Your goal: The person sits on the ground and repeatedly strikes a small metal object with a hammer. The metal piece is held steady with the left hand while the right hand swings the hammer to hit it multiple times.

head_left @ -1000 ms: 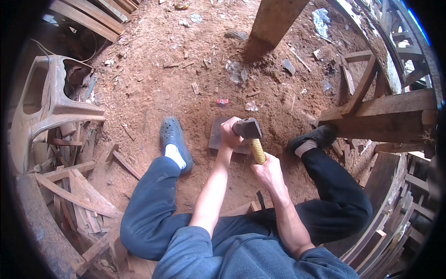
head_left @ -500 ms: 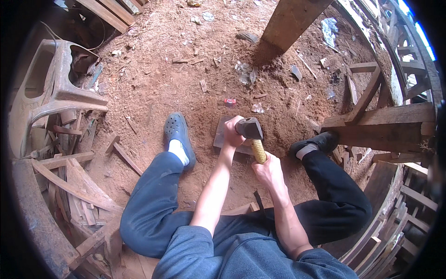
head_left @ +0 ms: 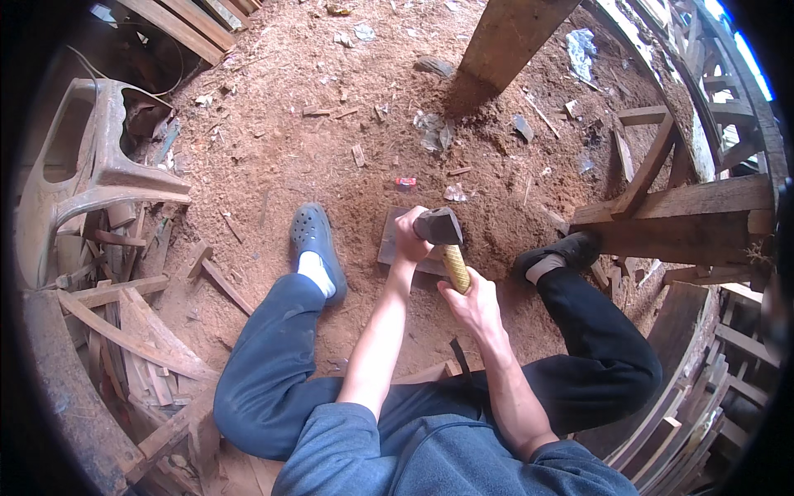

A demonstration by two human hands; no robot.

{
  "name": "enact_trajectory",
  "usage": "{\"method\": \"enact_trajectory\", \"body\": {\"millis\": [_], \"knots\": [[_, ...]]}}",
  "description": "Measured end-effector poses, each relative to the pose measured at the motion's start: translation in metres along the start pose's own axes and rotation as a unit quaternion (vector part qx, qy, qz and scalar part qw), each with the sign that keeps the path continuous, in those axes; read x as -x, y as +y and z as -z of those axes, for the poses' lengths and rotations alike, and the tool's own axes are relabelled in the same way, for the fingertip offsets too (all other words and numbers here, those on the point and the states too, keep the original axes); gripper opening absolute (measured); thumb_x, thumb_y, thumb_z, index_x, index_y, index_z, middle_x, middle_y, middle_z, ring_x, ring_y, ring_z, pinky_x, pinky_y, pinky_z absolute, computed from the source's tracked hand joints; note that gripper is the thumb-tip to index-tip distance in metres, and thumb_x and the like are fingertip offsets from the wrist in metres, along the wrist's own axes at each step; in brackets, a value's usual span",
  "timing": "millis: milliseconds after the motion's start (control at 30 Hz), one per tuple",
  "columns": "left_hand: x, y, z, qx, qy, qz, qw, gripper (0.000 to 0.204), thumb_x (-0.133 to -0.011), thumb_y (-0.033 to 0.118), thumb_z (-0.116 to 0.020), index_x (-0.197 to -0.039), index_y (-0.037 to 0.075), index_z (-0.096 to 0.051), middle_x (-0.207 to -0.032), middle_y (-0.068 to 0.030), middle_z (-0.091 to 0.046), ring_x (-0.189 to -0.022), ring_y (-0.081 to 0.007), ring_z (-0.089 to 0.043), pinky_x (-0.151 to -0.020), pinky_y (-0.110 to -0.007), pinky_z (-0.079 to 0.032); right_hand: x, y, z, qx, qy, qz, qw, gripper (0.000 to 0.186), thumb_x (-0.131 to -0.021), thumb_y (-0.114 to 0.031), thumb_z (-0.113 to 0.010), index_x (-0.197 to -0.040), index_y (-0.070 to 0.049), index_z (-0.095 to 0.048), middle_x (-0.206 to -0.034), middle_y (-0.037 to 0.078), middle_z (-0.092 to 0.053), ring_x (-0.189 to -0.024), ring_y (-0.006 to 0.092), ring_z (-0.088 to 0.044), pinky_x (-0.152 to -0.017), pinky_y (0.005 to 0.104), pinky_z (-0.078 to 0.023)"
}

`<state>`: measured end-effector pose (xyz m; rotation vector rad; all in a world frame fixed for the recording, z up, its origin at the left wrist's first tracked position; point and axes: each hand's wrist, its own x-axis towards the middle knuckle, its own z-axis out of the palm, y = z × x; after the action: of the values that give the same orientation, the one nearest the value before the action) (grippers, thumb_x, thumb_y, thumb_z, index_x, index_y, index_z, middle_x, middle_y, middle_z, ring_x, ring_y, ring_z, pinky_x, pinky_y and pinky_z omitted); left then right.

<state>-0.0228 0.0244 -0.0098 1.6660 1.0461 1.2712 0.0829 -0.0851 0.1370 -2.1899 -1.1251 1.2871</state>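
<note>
My right hand [head_left: 474, 306] is wrapped round the yellow textured handle of a hammer [head_left: 456, 266]. Its dark metal head hangs just over my left hand [head_left: 408, 238] and covers part of the fingers. That left hand is closed above a flat, greyish block [head_left: 390, 240] on the ground between my feet; what its fingers pinch is hidden behind the hammer head. A small red wrapper-like piece [head_left: 405, 183] lies on the dirt just beyond the block.
Sawdust-like dirt with wood chips and plastic scraps covers the ground. A worn plastic chair [head_left: 107, 165] and piled wood offcuts [head_left: 141, 331] lie left. A thick wooden post [head_left: 513, 45] stands ahead. Timber beams [head_left: 678, 215] and stacked slats [head_left: 678, 413] lie right.
The hammer and my right hand have shifted very slightly, and the right thumb sits a little differently on the handle. My left hand stays over the block.
</note>
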Motion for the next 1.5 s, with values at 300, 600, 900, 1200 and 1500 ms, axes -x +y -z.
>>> {"method": "enact_trajectory", "body": {"millis": [300, 600, 900, 1200, 1500], "knots": [[-0.001, 0.002, 0.000, 0.005, -0.007, 0.012, 1.000, 0.013, -0.065, 0.009, -0.068, -0.076, 0.005, -0.061, -0.069, -0.0109, -0.064, -0.065, -0.0279, -0.065, -0.060, -0.034, -0.051, -0.008, 0.021, -0.011, -0.095, -0.013, -0.046, 0.994, 0.029, -0.075, -0.016, -0.068, -0.096, 0.003, -0.062, -0.069, 0.013, -0.064, -0.063, 0.0153, -0.061, -0.060, 0.0311, -0.049], [0.004, 0.001, 0.006, -0.002, -0.014, 0.032, 0.999, 0.014, -0.066, 0.010, -0.068, -0.073, 0.005, -0.058, -0.067, -0.0110, -0.062, -0.063, -0.0280, -0.064, -0.058, -0.034, -0.051, 0.052, -0.020, 0.099, -0.454, 0.192, 0.232, 0.838, 0.022, -0.070, 0.014, -0.053, -0.077, -0.004, -0.041, -0.053, 0.002, -0.040, -0.036, 0.0109, -0.036, -0.031, 0.0265, -0.033], [-0.001, -0.002, 0.004, 0.011, -0.034, -0.048, 0.998, 0.012, -0.068, 0.011, -0.067, -0.074, 0.005, -0.059, -0.071, -0.0104, -0.064, -0.065, -0.0277, -0.065, -0.058, -0.034, -0.052, -0.001, -0.026, 0.013, 0.046, 0.050, 0.003, 0.998, 0.025, -0.070, -0.004, -0.062, -0.095, -0.001, -0.063, -0.072, 0.022, -0.061, -0.055, 0.0217, -0.061, -0.056, 0.0367, -0.048], [0.010, -0.002, -0.007, -0.029, -0.039, 0.008, 0.999, 0.014, -0.065, 0.010, -0.068, -0.072, 0.005, -0.057, -0.064, -0.0111, -0.060, -0.060, -0.0277, -0.064, -0.056, -0.034, -0.050, 0.042, -0.017, 0.055, -0.467, 0.226, 0.303, 0.799, 0.019, -0.077, 0.009, -0.048, -0.081, -0.005, -0.036, -0.055, 0.006, -0.044, -0.040, 0.0115, -0.042, -0.038, 0.0242, -0.038], [0.009, -0.009, -0.010, -0.031, -0.023, -0.006, 0.999, 0.016, -0.063, 0.009, -0.072, -0.071, 0.006, -0.058, -0.065, -0.0110, -0.060, -0.061, -0.0304, -0.063, -0.056, -0.035, -0.050, 0.029, -0.022, 0.073, -0.206, 0.245, 0.035, 0.947, 0.009, -0.074, 0.001, -0.060, -0.068, -0.003, -0.054, -0.059, -0.002, -0.050, -0.052, 0.0056, -0.048, -0.046, 0.0251, -0.040]]}}
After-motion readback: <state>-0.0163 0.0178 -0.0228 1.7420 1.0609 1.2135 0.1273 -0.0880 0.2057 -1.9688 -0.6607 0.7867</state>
